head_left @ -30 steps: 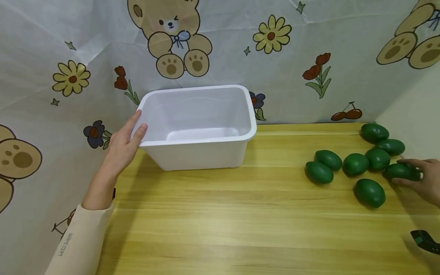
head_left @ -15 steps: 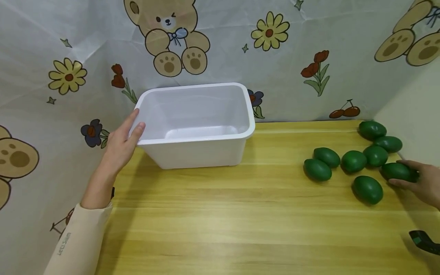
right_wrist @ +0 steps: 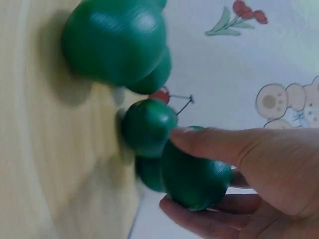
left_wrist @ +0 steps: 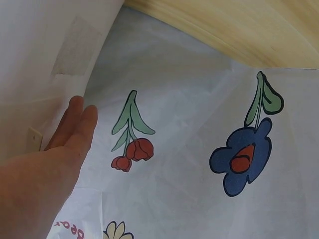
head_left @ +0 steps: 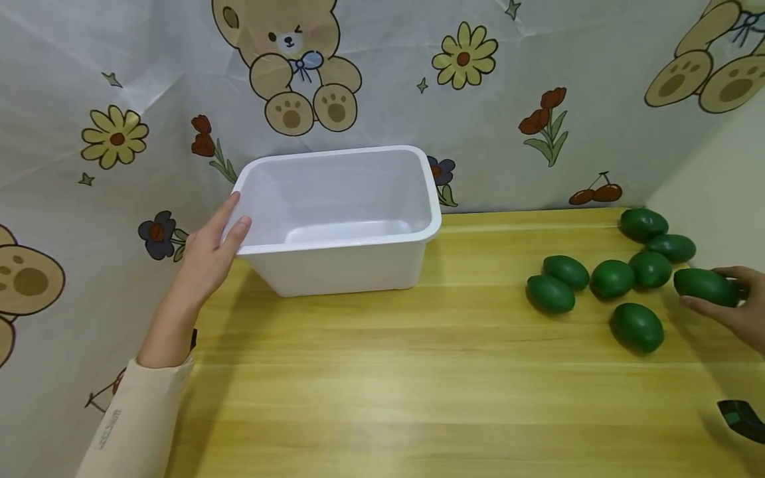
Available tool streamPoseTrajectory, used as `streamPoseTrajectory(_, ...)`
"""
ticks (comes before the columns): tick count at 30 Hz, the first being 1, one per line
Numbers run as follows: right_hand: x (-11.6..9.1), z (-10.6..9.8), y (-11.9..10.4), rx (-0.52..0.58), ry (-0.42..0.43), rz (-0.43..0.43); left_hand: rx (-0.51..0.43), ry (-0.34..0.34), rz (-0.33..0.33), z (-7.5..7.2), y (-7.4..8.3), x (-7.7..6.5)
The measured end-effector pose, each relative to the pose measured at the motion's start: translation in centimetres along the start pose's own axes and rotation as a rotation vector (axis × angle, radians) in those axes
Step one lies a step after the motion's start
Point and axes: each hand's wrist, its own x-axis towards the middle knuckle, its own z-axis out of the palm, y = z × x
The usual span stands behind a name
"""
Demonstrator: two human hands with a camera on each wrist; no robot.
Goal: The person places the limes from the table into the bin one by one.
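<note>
In the head view, my left hand [head_left: 206, 255] holds the left end of a deep white plastic bin [head_left: 352, 269], thumb over the rim and fingers along the outside. The left wrist view shows those fingers [left_wrist: 82, 127] beside the bin's wall [left_wrist: 94, 30]. At the right edge, my right hand [head_left: 741, 305] grips a smooth, dark green oval fruit [head_left: 705, 287], just right of the others. Seen from the right wrist, the thumb lies on one side of this fruit [right_wrist: 192, 174] and the fingers curl round the other. The bin's visible interior holds nothing.
Several more green fruits [head_left: 612, 279] lie loosely grouped on the wooden table [head_left: 448, 385], one slightly nearer the front [head_left: 636, 327]. A white cloth [head_left: 394, 113] printed with bears and flowers hangs behind the bin and along the left. A pale wall [head_left: 723, 199] bounds the right.
My right hand has drawn the green fruit slightly right, apart from the one beside it. The left hand stays on the bin; the whole head view has shifted a little.
</note>
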Motion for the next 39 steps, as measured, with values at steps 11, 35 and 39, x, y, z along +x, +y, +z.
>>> streamPoseTrajectory(11,0.6,-1.4,-14.1,-0.028,-0.007,-0.015,-0.017,-0.002,0.013,0.1,0.2,0.1)
streamPoseTrajectory(35,5.4,1.8,-31.1,0.010,-0.191,-0.366,-0.007,0.000,-0.007,0.1,-0.3,-0.2)
streamPoseTrajectory(39,5.8,2.6,-33.0,0.033,-0.224,-0.386,0.042,0.017,0.049,0.2,-0.4,-0.2)
